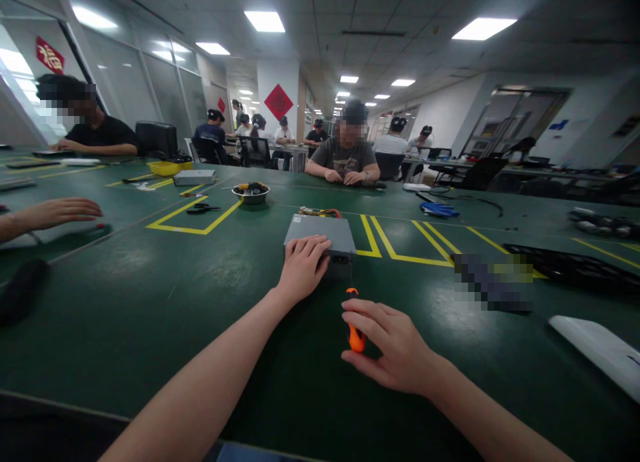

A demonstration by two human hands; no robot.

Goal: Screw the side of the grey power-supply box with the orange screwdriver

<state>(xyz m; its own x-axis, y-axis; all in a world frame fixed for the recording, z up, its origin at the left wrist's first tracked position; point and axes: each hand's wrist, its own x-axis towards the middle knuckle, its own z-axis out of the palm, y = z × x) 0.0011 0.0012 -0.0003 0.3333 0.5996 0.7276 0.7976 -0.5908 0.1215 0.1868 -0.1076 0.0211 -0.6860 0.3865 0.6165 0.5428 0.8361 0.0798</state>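
At the left edge of the green desk (200, 329) lies a dark object (23, 289), too blurred to name; just beyond it a co-worker's hand (75, 210) reaches in. Further back stand a yellow tray (170, 169) and a pale gray box (194, 177), with a small black tool (203, 209) nearer, inside a yellow outline. Right of that is a metal bowl (251, 197) of mixed items.

The person's left hand (304, 265) rests on a gray metal box (343, 230), its grip unclosed, fingers laid across the top. The box sits flat near the middle of the desk, colored wires (323, 213) at its far side. Across the desk another person (345, 155) is seated.

The right hand (393, 342) curls its grip loosely around the handle of an orange screwdriver (356, 339), whose shaft points toward the box; whether the tip touches is unclear. Farther right lie a blue bundle (439, 210), a pixelated item (493, 282), a black panel (575, 269) and a white object (597, 355).
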